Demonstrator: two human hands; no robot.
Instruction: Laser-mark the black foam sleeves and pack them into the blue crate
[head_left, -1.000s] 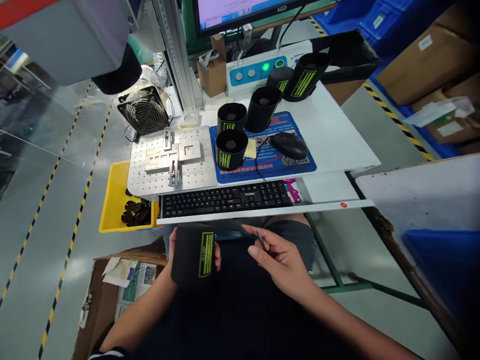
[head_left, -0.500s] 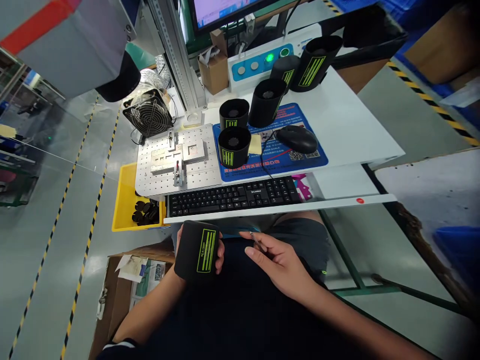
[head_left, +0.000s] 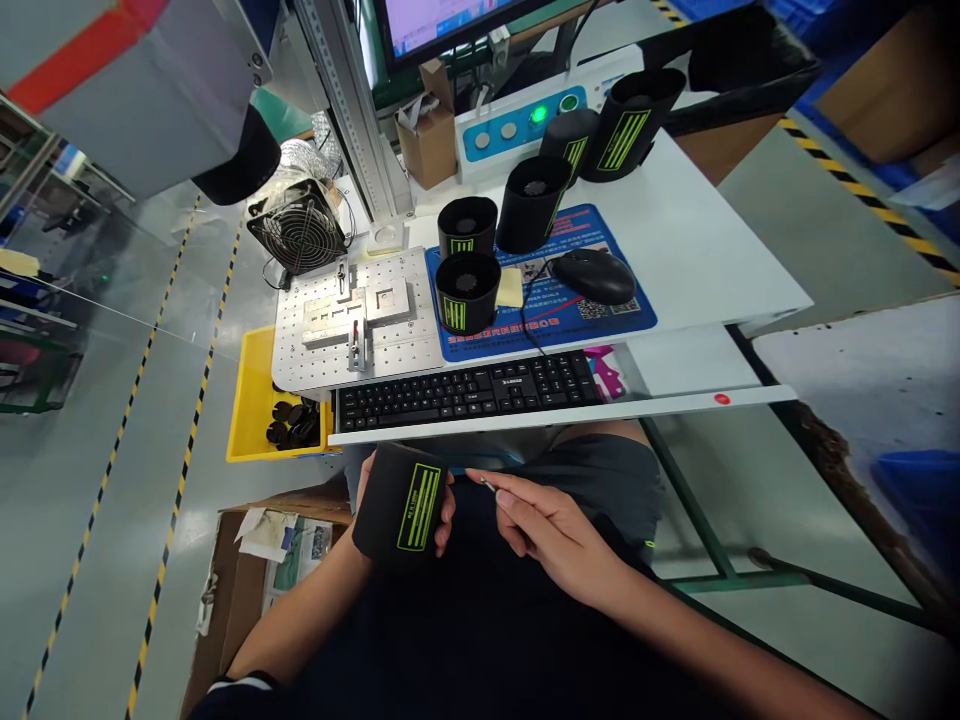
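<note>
Low in front of me, my left hand (head_left: 444, 520) is wrapped round a black cup-like part (head_left: 390, 500) with a green-striped label facing up. Most of that hand is hidden behind the part. To its right, my right hand (head_left: 551, 530) pinches a small thin metal tool (head_left: 487, 484) between thumb and index finger. The tool's tip points towards the black part but stays apart from it; its exact kind is too small to tell. On the desk, several similar black parts stand, among them a short one (head_left: 466, 292) at the front of the mouse pad (head_left: 480, 347).
A perforated metal plate (head_left: 405, 350) with clamps lies left of the mouse pad. Below are a keyboard (head_left: 450, 395) on its pull-out tray and a yellow bin (head_left: 247, 400) holding black pieces. A machine head (head_left: 172, 100), a fan (head_left: 300, 230) and a computer mouse (head_left: 594, 277) also stand around.
The right hand's thumb has closed over the metal tool, and its tip now points further left. The black part in my left hand has shifted slightly right.
</note>
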